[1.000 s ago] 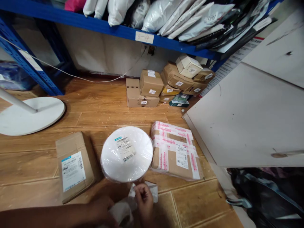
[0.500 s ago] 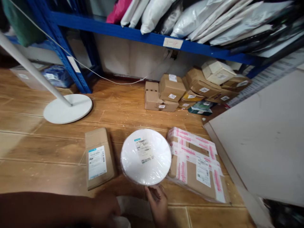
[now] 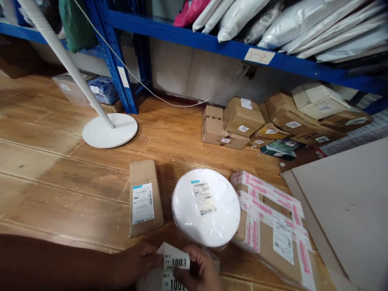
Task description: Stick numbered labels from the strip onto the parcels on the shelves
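My left hand (image 3: 138, 262) and my right hand (image 3: 200, 270) meet at the bottom edge, both pinching a white sheet of numbered stickers (image 3: 174, 266) that reads 1003 and 1002. Just beyond them on the wooden floor lies a round white parcel (image 3: 206, 207) wrapped in clear film, with a label on top. A flat brown cardboard parcel (image 3: 144, 198) lies to its left. A box with pink-and-white tape (image 3: 269, 226) lies to its right.
A white lamp stand base (image 3: 109, 130) with a slanted pole sits at the left. Blue shelving (image 3: 194, 38) holds several poly mailers. Small cardboard boxes (image 3: 239, 121) are stacked under it. A large white board (image 3: 348, 210) lies at the right.
The view has swung left and up. My hands have brought up the sticker sheet, and the number 1003 now shows between my fingers.
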A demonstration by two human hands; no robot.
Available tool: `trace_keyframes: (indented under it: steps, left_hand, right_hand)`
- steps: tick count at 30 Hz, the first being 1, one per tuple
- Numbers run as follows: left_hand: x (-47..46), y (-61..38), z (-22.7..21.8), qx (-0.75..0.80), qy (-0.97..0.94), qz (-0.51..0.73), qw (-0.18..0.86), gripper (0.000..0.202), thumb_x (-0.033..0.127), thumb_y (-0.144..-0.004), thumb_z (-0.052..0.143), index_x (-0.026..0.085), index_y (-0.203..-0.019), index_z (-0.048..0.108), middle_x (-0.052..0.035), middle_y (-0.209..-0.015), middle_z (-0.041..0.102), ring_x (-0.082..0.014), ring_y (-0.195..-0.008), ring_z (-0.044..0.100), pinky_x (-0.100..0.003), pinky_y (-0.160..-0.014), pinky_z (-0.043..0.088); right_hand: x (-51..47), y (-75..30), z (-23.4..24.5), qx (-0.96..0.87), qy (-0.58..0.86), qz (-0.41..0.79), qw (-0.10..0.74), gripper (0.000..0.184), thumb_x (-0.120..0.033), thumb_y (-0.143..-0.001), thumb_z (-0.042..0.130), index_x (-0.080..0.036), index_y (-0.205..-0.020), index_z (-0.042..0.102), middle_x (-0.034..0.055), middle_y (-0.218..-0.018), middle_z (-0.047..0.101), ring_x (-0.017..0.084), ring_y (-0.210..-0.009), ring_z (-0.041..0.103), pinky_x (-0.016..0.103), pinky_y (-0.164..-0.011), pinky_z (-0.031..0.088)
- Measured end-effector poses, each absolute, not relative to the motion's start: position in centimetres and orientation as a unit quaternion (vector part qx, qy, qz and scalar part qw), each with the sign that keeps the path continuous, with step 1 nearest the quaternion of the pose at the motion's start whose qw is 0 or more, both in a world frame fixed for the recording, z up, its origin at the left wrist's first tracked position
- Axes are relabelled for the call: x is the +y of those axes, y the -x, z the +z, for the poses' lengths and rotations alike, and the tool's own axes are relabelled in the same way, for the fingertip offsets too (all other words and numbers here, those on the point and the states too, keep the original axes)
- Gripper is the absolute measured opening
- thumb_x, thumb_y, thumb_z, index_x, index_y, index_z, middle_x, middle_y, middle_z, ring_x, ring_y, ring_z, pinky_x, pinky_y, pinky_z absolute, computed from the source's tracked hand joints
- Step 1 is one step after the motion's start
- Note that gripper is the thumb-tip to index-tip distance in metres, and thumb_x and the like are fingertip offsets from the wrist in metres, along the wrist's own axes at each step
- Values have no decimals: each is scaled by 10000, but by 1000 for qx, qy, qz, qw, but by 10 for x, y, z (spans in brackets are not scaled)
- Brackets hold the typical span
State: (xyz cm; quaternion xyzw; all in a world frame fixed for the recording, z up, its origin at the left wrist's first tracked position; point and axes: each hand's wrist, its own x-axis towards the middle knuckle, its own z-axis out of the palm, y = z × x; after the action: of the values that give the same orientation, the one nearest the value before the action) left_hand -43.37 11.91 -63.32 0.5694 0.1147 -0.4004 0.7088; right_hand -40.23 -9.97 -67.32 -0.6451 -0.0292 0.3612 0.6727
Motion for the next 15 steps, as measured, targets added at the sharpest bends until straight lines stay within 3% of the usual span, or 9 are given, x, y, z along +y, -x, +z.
trace_keyframes:
  steps: [3,6,10,15]
  left_hand:
    - [119,428,-640,179,-526,-311,771,652,746,-572,678,172,-879,726,-67,-959,735,-266,-942,620,-358,-872,458]
    - [120,418,-639,232,-495,-231,805,639,744,-534,704,161,-794,697,-43,-789,715,-234,-831,625,-340,-818,472]
    - [123,412,-633,244,-450,-202,835,639,728,-586,702,132,-817,676,-65,-736,705,-210,-718,625,-346,-762,490]
    - [128,416,-634,227,-498,-197,813,592,687,-660,675,127,-850,697,-79,-783,736,-242,-769,656,-363,-811,507]
  right_hand:
    - [-79,386,-662,-43,628,383,676,279,-378,-661,788,-200,-827,653,21,-750,664,187,-674,574,273,-620,427]
    - [-59,374,-651,-44,643,390,657,265,-325,-674,747,-186,-864,625,21,-776,654,173,-686,551,268,-625,426]
    - [-44,364,-644,5,646,392,656,343,-397,-663,732,-177,-881,584,-20,-668,590,109,-493,436,222,-451,345]
    - [-39,361,-647,50,599,380,703,479,-581,-683,695,-172,-910,592,-70,-517,488,86,-372,388,211,-385,303]
